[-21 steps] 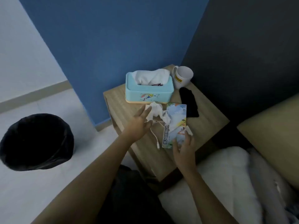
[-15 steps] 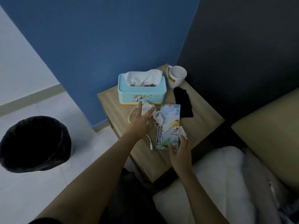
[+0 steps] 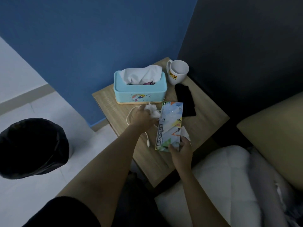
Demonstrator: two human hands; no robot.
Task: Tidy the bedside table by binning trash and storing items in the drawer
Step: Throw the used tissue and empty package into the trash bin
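My left hand (image 3: 142,118) is closed around a crumpled white tissue (image 3: 153,111) on the wooden bedside table (image 3: 203,126), just in front of the tissue box. My right hand (image 3: 180,149) pinches the near end of a scissors package (image 3: 169,125), together with a small white paper scrap (image 3: 185,133) at its right edge. A white cable (image 3: 131,115) loops on the table under and beside my left hand. A black bin (image 3: 31,148) lined with a dark bag stands on the floor to the left. No drawer shows in this view.
A light-blue tissue box (image 3: 140,92) stands at the table's back, a white mug (image 3: 177,72) at the back right corner, and a black cloth item (image 3: 185,99) lies beside the package. Bedding (image 3: 221,181) and a tan headboard cushion (image 3: 275,145) lie to the right.
My left hand went from open fingers over the crumpled tissue to closed around it. My right hand kept its hold on the package's near end. The view shifted a little.
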